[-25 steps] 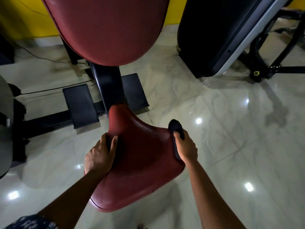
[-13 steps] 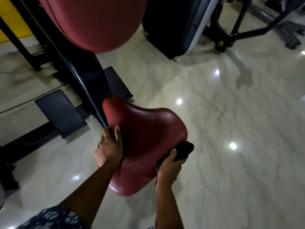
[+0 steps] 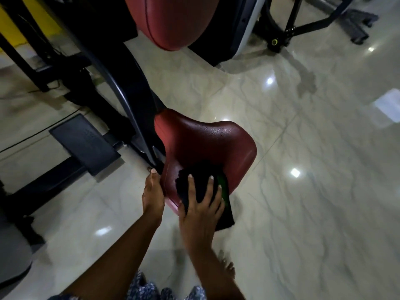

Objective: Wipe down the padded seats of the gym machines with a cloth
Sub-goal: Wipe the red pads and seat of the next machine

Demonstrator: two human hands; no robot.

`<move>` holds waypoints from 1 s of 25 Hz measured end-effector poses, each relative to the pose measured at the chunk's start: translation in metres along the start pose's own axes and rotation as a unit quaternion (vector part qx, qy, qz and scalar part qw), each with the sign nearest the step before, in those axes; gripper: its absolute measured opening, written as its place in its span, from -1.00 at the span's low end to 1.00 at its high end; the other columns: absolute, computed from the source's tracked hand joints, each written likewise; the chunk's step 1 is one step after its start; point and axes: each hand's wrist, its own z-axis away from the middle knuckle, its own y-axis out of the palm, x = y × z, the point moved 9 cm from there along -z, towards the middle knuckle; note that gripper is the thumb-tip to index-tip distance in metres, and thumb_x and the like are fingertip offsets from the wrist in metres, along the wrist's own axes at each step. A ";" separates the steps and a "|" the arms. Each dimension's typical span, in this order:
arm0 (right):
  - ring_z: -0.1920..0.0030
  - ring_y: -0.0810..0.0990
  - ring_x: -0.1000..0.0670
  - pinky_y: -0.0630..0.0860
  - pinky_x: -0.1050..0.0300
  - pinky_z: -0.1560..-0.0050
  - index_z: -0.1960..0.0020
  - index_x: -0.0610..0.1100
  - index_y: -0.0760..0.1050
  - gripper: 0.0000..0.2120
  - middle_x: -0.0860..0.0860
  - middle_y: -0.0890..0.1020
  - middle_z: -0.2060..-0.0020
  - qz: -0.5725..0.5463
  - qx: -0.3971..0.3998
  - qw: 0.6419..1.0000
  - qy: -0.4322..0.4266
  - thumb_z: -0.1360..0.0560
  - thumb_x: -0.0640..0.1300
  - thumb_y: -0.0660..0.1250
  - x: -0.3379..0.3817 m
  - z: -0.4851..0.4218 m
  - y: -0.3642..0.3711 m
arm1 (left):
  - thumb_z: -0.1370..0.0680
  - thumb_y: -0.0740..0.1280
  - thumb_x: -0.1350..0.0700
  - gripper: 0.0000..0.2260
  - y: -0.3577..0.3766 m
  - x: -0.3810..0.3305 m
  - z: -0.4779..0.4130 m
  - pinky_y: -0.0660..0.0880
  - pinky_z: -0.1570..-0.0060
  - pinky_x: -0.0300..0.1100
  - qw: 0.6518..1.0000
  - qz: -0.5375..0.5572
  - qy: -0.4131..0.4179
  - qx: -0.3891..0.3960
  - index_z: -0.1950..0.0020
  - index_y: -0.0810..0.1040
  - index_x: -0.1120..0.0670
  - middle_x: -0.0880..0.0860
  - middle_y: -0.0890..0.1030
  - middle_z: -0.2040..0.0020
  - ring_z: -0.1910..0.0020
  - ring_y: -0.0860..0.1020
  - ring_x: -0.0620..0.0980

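Red padded seat (image 3: 205, 139), long axis running near to far, its narrow end pointing far toward the black frame post (image 3: 134, 87). A black cloth (image 3: 203, 176) lay on the near part of the seat and hung over the near edge. The right hand (image 3: 201, 204) pressed it with fingers spread flat. The left hand (image 3: 152, 193) lay against the seat's left edge; whether it gripped could not be told. Glossy marble-patterned floor (image 3: 303, 169); black footplate (image 3: 84, 141) at left.

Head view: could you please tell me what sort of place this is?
Most likely a gym: a red padded seat sits on a black machine frame, a matching red back pad hangs above it, and another machine stands beyond.
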 end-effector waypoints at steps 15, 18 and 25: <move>-0.34 0.36 -0.21 0.25 -0.18 -0.30 -0.35 0.17 0.36 -0.44 -0.01 0.34 -0.44 0.049 0.069 0.867 -0.491 -0.35 0.19 0.14 0.057 -0.070 0.003 | -0.52 -0.11 -0.36 -0.29 0.028 0.040 0.020 0.32 -0.34 0.07 0.931 0.237 -0.156 -0.230 -0.40 0.39 0.09 0.22 0.44 -0.37 -0.34 0.41 0.22; -0.25 0.42 -0.18 0.20 -0.12 -0.26 -0.17 0.08 0.52 -0.48 -0.01 0.54 -0.21 0.071 0.072 0.793 -0.601 -0.30 0.23 0.12 0.098 -0.099 0.015 | -0.61 -0.13 -0.21 -0.40 0.018 0.028 0.025 0.34 -0.21 0.05 0.940 0.137 -0.121 -0.288 -0.37 0.43 0.13 0.28 0.47 -0.32 -0.28 0.43 0.27; -0.15 0.47 -0.18 0.29 -0.18 -0.26 -0.09 0.00 0.57 -0.50 -0.05 0.60 -0.06 0.067 0.092 0.745 -0.658 -0.32 0.23 0.11 0.114 -0.113 0.017 | -0.62 -0.08 -0.16 -0.47 0.016 0.017 0.025 0.31 -0.26 0.02 0.944 0.097 -0.072 -0.306 -0.40 0.40 0.11 0.24 0.43 -0.37 -0.33 0.40 0.23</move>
